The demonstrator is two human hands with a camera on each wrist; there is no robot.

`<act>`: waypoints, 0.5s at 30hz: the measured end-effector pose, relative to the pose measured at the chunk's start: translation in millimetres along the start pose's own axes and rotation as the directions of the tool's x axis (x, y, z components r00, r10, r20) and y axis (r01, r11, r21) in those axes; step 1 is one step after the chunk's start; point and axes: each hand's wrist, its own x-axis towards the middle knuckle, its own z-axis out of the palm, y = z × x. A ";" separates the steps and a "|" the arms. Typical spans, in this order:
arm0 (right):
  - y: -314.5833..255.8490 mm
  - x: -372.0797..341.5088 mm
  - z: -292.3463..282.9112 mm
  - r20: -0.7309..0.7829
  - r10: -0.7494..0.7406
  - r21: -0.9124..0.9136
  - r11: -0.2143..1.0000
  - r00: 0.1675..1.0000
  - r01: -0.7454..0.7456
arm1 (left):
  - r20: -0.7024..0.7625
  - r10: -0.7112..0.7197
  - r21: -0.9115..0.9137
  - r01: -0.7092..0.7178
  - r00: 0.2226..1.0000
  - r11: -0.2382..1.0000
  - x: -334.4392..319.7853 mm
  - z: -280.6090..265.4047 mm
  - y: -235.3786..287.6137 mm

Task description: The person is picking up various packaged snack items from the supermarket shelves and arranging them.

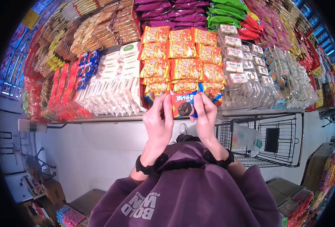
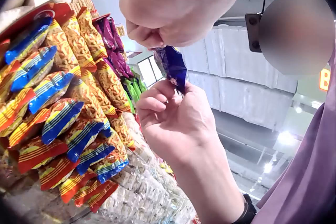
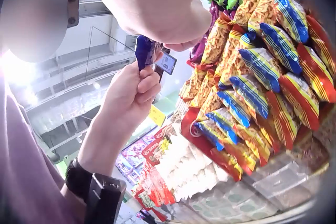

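Observation:
In front of my chest, both hands hold up a small red and blue cookie packet point(image 1: 183, 107) with a dark sandwich cookie pictured on it. My left hand point(image 1: 157, 117) pinches its left end between thumb and fingers. The right end is pinched by my right hand point(image 1: 206, 116) in the same manner. Both wrist views show the dark blue back of the packet point(image 2: 175, 66) between the two hands. Right behind it, in the head view, are stacked orange-yellow snack bags point(image 1: 184, 68) on the display.
White packs point(image 1: 112, 87) fill the display to the left, clear-wrapped packs point(image 1: 247, 87) to the right. Purple bags point(image 1: 171, 13) and green bags point(image 1: 224, 13) lie farther back. A black wire shopping cart point(image 1: 277, 142) holding a clear plastic bag point(image 1: 247, 140) stands at the right.

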 end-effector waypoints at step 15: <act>9.3 61.2 80.4 0.010 -0.235 -0.269 0.936 0.972 0.229 | -0.212 -0.144 -0.199 0.102 0.967 0.975 49.4 -36.4 -46.2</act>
